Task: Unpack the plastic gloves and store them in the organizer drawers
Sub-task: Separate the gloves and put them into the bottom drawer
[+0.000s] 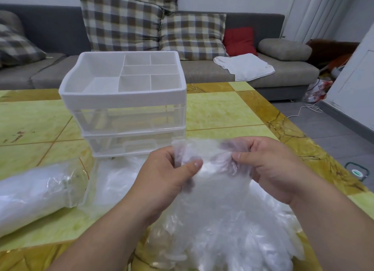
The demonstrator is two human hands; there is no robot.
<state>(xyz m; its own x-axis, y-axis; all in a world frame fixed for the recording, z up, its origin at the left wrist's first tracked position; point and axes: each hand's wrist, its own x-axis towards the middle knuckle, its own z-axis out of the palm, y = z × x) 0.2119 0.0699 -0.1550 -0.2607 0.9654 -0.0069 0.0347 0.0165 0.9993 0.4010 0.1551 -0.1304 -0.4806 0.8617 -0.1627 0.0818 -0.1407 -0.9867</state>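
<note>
A bunch of clear plastic gloves [220, 216] hangs in front of me, finger ends down near the table's front edge. My left hand [168, 175] pinches its top left corner and my right hand [271, 167] pinches the top right corner. Behind them stands the white organizer [125, 96] with a divided top tray and two clear drawer levels. A clear drawer [105, 179] lies pulled out on the table in front of the organizer, with clear plastic inside. At the far left lies a sealed pack of gloves [34, 193].
The yellow-green tiled table [222, 110] carries everything. Beyond it is a grey sofa [202, 72] with checked cushions, a red cushion [238, 41] and a white cloth [244, 67]. A white cable [303, 110] lies on the floor at right.
</note>
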